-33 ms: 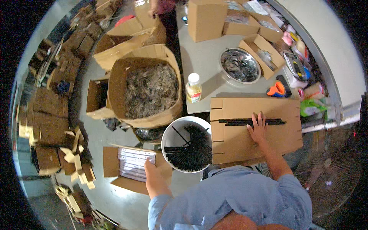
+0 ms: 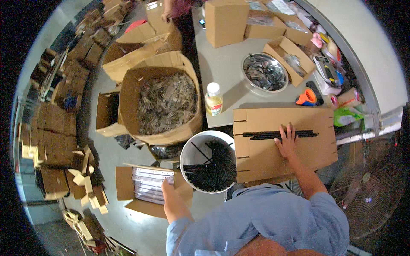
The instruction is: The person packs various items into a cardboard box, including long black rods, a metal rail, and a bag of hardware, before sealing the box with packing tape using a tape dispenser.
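My right hand [image 2: 288, 142] lies flat with spread fingers over a few thin black rods [image 2: 265, 135] on top of a flat cardboard box [image 2: 256, 160]. My left hand [image 2: 169, 192] reaches down to the right edge of a stack of long white-and-clear packs [image 2: 149, 183], which lie in an open cardboard box [image 2: 124, 183] at lower left. Most of that hand's fingers are hidden, so whether it grips a pack does not show. Between my arms stands a white bucket [image 2: 184, 149] holding many black rods [image 2: 213, 173], mostly bundled, with a few lying crosswise.
A big carton [image 2: 128, 100] of tangled dark pieces stands beyond the bucket. On the grey table [image 2: 226, 64] are a capped bottle [image 2: 213, 100], a metal bowl [image 2: 277, 85], cartons and an orange tape dispenser [image 2: 306, 97]. A fan [image 2: 367, 196] is at right. Another person's hand [image 2: 165, 16] shows at the top.
The whole view has shifted slightly. Both hands keep their places, the right on the rods and the left at the packs.
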`<action>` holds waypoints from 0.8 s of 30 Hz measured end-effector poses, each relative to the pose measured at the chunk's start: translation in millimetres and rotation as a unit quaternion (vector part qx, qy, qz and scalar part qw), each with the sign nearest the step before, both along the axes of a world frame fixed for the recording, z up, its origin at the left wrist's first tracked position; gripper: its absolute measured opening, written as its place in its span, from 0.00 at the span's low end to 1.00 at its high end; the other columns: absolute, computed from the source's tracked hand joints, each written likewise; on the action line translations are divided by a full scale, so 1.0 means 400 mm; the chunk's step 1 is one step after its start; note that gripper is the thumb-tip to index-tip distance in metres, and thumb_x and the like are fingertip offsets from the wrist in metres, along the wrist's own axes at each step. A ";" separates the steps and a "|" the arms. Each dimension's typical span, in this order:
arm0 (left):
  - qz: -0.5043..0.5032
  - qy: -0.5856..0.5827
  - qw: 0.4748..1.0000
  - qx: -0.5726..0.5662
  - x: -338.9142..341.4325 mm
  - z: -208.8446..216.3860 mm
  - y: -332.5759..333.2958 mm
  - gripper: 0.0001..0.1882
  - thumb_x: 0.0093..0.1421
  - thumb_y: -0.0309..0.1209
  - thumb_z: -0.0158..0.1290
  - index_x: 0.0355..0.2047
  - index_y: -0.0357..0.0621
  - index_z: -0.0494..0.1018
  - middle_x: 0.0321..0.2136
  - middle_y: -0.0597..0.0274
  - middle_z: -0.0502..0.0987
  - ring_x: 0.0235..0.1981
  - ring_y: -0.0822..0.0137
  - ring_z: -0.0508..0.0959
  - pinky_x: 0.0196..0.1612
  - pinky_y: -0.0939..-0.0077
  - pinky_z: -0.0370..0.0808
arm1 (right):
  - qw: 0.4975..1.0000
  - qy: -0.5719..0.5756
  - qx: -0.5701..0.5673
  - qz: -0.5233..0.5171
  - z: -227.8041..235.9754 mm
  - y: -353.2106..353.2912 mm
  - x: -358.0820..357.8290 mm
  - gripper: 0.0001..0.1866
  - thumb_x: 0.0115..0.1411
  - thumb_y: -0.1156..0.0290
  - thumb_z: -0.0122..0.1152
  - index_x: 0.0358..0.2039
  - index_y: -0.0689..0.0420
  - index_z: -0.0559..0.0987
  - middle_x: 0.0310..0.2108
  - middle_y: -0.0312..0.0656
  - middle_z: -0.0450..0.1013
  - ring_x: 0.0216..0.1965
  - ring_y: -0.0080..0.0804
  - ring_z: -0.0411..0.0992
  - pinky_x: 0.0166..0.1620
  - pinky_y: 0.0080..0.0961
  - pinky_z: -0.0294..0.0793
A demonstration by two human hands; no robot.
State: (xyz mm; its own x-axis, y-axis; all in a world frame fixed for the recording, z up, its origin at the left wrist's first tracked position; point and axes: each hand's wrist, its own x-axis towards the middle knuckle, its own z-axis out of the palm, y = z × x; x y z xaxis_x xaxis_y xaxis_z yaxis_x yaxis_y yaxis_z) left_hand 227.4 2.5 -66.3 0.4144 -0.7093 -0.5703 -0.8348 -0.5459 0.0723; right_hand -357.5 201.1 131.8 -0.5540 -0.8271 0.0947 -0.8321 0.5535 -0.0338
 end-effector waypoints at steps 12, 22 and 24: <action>0.604 0.371 0.647 -0.282 -0.111 0.196 0.016 0.26 0.54 0.52 0.50 0.29 0.36 0.70 0.33 0.48 0.75 0.35 0.58 0.76 0.35 0.67 0.75 | 0.937 -0.036 -0.035 0.345 0.063 -0.192 0.203 0.31 0.55 0.49 0.52 0.56 0.50 0.66 0.62 0.34 0.51 0.62 0.43 0.47 0.58 0.61 0.45; 0.106 0.555 0.761 -0.319 -0.674 0.562 0.377 0.17 0.57 0.30 0.51 0.44 0.43 0.59 0.27 0.64 0.68 0.27 0.74 0.68 0.30 0.79 0.67 | 0.985 -0.115 -0.049 0.120 0.113 0.036 -0.019 0.42 0.47 0.44 0.60 0.60 0.45 0.59 0.65 0.44 0.43 0.64 0.52 0.44 0.60 0.60 0.41; -0.103 0.541 0.771 -0.320 -0.742 0.498 0.360 0.13 0.57 0.27 0.50 0.42 0.37 0.64 0.31 0.61 0.70 0.33 0.71 0.68 0.36 0.77 0.68 | 0.988 -0.140 -0.062 -0.020 0.093 0.157 -0.177 0.49 0.40 0.42 0.65 0.61 0.46 0.57 0.65 0.47 0.40 0.64 0.55 0.41 0.60 0.62 0.41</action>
